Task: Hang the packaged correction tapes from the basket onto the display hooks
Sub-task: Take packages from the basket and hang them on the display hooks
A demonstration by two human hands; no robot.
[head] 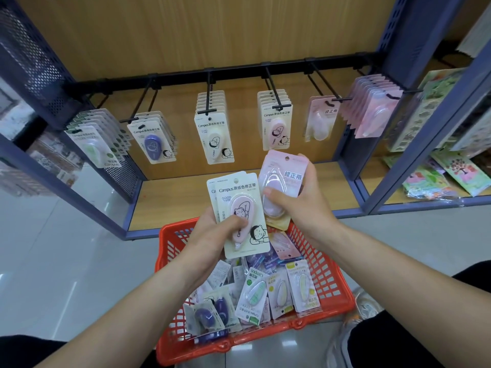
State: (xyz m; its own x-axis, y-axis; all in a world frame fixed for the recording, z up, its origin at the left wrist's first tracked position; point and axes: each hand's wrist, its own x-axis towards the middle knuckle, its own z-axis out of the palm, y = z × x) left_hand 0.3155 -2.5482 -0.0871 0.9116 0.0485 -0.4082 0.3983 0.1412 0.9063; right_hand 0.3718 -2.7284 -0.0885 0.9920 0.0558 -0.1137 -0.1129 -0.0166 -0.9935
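a person works over the red basket [329, 266] of mixed correction tapes, left hand [212, 227] gripping two stacked cream packs [239, 192] and right hand [303, 200] clasping one pink pack [285, 168], both held below the six stocked display hooks [272, 86]. the risk looks twofold: the fanned cream pair could slip back into the basket, or the pink pack's small hole could miss the hook [324, 85] carrying a single matching pack [320, 120].
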